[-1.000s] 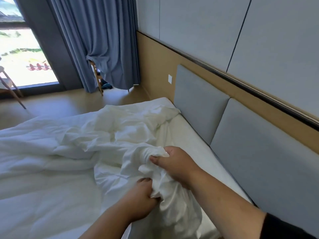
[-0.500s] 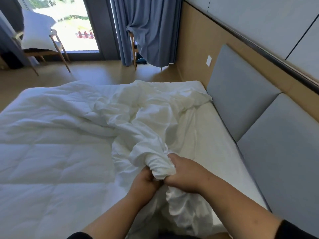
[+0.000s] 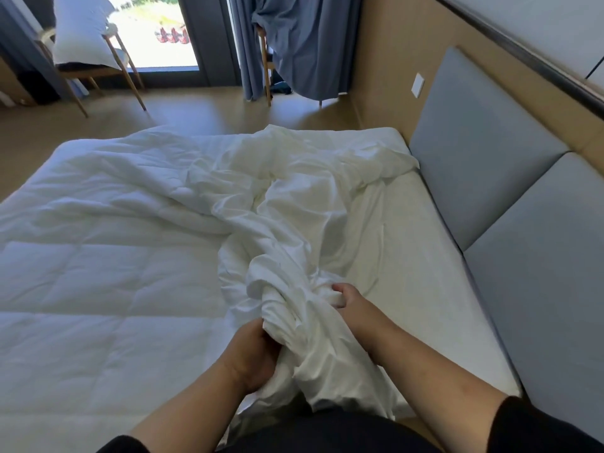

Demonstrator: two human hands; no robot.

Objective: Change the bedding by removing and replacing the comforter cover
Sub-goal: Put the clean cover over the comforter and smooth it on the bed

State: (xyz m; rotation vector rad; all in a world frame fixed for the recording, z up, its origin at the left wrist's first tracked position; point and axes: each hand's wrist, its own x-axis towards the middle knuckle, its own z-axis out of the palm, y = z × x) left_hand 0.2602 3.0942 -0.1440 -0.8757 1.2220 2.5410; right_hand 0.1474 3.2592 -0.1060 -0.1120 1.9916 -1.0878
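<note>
A white comforter cover (image 3: 294, 204) lies crumpled across the middle of the bed, bunched into a thick rope toward me. My left hand (image 3: 253, 353) grips the bunched cover from the left, close to my body. My right hand (image 3: 354, 304) grips the same bunch a little farther out, its fingers buried in the cloth. The bare quilted comforter (image 3: 98, 263) is spread flat over the left part of the bed. The mattress sheet (image 3: 421, 243) shows on the right side.
A grey padded headboard (image 3: 490, 178) runs along the right. A wooden chair (image 3: 98, 73) holding a white pillow stands by the window at far left. Blue curtains (image 3: 294, 44) hang over a second chair beyond the bed. Wooden floor lies past the bed's far edge.
The view tilted down and shifted left, showing more of the bed. Both hands drew the bunched cover toward me, and my right hand took a new hold farther up the bunch.
</note>
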